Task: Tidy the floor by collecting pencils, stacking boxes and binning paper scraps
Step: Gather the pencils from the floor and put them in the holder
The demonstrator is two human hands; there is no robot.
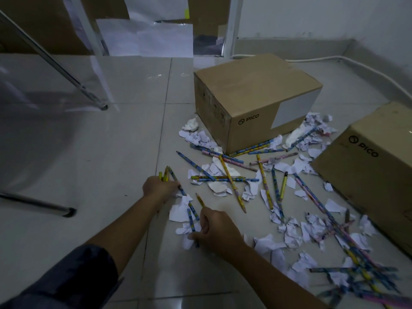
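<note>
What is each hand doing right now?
Left hand: closed, holding a bunch of patterned wooden pencils.
Right hand: closed, holding one yellow pencil.

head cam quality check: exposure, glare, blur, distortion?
Head view: dim, underexposed, bluish cast; soft glare on the floor tiles upper left and at the bottom edge; pencils smear with blur at lower right; wide-angle bending shows on the far cardboard box; left hand and right hand fairly sharp.
</note>
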